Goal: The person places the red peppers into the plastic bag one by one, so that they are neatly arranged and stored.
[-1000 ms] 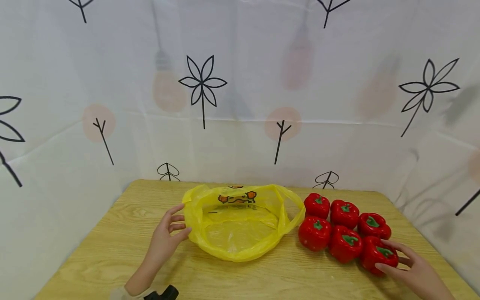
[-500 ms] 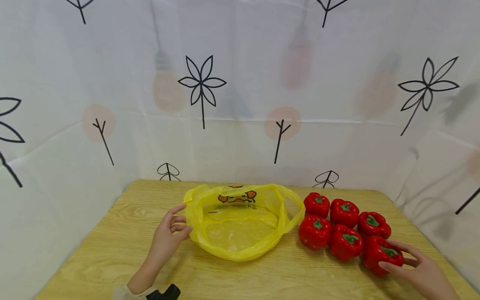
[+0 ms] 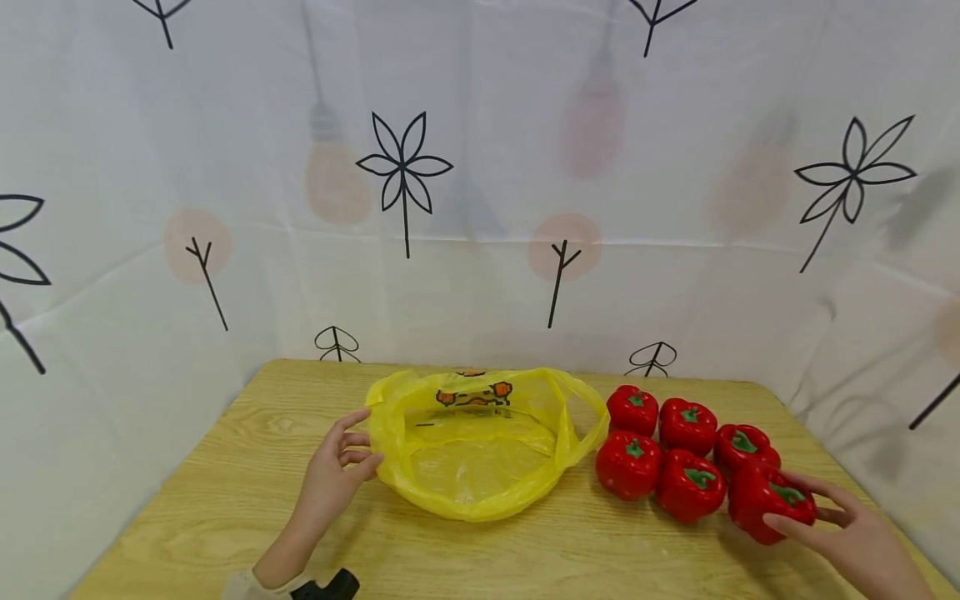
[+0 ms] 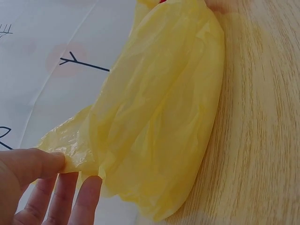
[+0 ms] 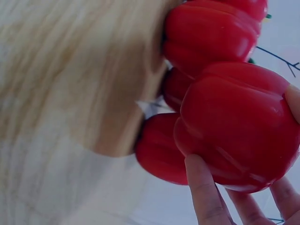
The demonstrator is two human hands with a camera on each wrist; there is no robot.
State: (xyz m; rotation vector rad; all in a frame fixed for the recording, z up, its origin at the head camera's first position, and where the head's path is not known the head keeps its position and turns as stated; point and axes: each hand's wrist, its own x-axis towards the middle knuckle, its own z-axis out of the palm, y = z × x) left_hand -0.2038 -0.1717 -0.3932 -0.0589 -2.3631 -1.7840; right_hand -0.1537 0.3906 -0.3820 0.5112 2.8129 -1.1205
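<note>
A yellow plastic bag point(image 3: 388, 442) lies with its mouth wide toward me on the table's middle, an orange and black print showing on its inside. At its left edge my left hand point(image 3: 330, 479) pinches the thin film between thumb and fingers; in the left wrist view the pinched corner point(image 4: 77, 150) is pulled out from the bag's side. My right hand point(image 3: 855, 533) grips a red bell pepper point(image 3: 757, 504) with a green stem, tilted, its thumb in front and fingers behind. Up close, this pepper point(image 5: 239, 126) stands off the table, in front of the other peppers.
Several more red bell peppers point(image 3: 691, 487) sit close together in two rows right of the bag, its right handle point(image 3: 597, 437) reaching to them. The wooden table point(image 3: 525, 558) ends at a white patterned cloth point(image 3: 480, 300) behind and at the sides.
My right hand has moved a little right with the front right bell pepper, which has tipped and risen slightly. The left hand and the bag have stayed almost still.
</note>
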